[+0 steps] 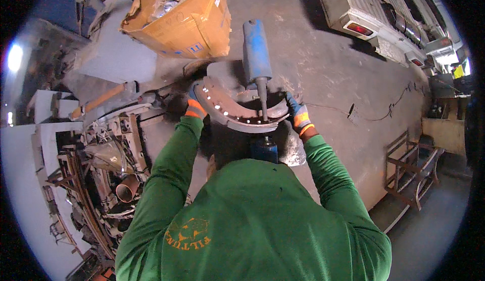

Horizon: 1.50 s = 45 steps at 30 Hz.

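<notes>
Head view: the curved brake shoe (237, 111) sits mid-frame, a bit above centre, under the blue press (256, 51), whose ram pin (262, 98) comes down onto the row of holes along the shoe's arc. The left hand (194, 104), in a blue and orange glove, is wrapped around the shoe's left end. The right hand (298, 115) is closed on the right end, fingers curled over the edge. So both hands are pinching the shoe by its tips, well apart from the pin.

If it were me, I'd keep it exactly like that: fingers out at the ends, never near the pin. I'd say the tricky bit is keeping the shoe level so the pin meets the hole square. A tilted shoe probably lets the pin skate off. Rock it along the arc with both hands together, not one.

Cardboard box (182, 15) sits in the upper left, scrap metal (108, 170) piled at the left, and a metal rack (411, 167) on the floor at the right.
</notes>
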### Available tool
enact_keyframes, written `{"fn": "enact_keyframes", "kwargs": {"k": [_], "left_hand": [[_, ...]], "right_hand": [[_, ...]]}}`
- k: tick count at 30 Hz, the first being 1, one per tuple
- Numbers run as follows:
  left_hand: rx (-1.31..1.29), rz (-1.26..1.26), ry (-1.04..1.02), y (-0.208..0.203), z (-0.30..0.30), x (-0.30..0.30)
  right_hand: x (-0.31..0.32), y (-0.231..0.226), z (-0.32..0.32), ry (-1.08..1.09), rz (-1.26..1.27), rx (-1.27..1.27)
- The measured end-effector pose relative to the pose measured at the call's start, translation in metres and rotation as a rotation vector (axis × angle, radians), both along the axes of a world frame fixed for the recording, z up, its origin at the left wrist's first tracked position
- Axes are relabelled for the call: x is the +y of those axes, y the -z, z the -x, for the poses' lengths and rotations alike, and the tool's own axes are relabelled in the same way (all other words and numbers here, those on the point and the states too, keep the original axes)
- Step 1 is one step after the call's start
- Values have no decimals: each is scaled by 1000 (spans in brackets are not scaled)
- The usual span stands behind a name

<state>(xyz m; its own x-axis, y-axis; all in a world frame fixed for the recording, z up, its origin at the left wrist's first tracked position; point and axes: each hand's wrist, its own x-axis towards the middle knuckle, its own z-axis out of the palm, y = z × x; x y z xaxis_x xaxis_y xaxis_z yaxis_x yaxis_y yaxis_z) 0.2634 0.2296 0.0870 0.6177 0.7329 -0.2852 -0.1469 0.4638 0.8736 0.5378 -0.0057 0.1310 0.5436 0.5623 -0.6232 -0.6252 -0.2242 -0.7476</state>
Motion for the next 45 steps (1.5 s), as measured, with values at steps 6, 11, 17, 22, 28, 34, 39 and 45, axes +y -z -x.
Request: {"fn": "enact_keyframes", "kwargs": {"k": [6, 11, 17, 22, 28, 34, 39, 45], "left_hand": [[-370, 532, -104, -18, -1, -21], [3, -225, -61, 69, 29, -15], [146, -527, 46, 19, 12, -21], [717, -1071, 172, 41, 28, -16], [29, -272, 85, 19, 18, -22], [49, 116, -178, 14, 11, -19], [85, -172, -23, 23, 15, -19], [-112, -81, -98, 70, 19, -10]], "right_hand": [[-5, -1, -14, -59, 64, -130], [-2, -9, -7, -95, 49, -125], [-3, -7, -15, -99, 128, -101], [-2, 0, -13, -90, 58, -72], [-7, -4, -8, -53, -8, -54], [-13, -24, 1, -29, 120, -77], [-14, -1, -5, -38, 96, -142], [-11, -7, -1, -38, 45, -149]]}}
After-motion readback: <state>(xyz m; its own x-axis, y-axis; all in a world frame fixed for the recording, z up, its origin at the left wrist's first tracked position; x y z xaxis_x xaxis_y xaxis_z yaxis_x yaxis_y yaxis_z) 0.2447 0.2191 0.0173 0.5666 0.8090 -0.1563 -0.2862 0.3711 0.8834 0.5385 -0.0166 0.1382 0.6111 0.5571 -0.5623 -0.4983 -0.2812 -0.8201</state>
